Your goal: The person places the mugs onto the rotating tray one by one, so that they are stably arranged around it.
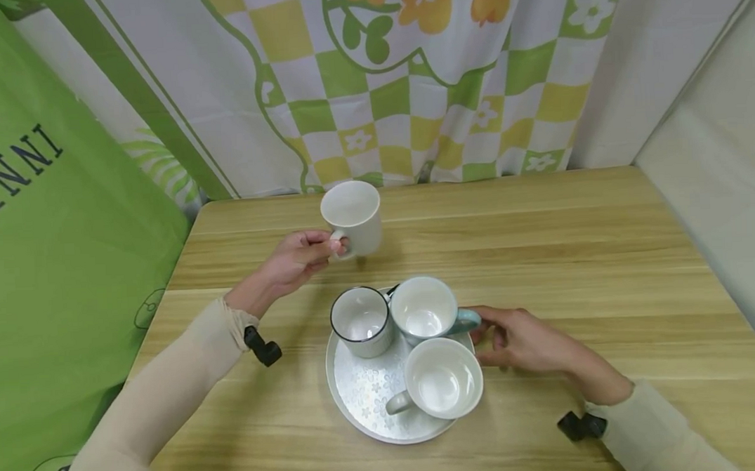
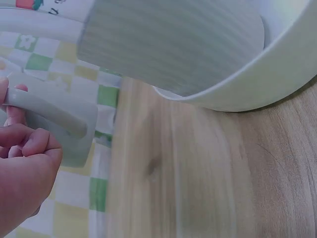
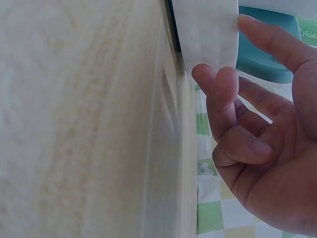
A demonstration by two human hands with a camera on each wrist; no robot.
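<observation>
By its handle, my left hand pinches a white mug, raised above the table behind the tray. The left wrist view has the same mug with the fingers curled at its handle. On a round silver tray stand a grey-white mug with a dark rim, a mug with a light-blue handle and a cream mug. Beside the tray's right edge is my right hand, fingers loosely bent. Its thumb meets or nearly meets a white mug wall.
All this is on a wood-grain table. A checkered curtain hangs at the back edge, with a green cloth along the left side. Large in the left wrist view is a pale mug.
</observation>
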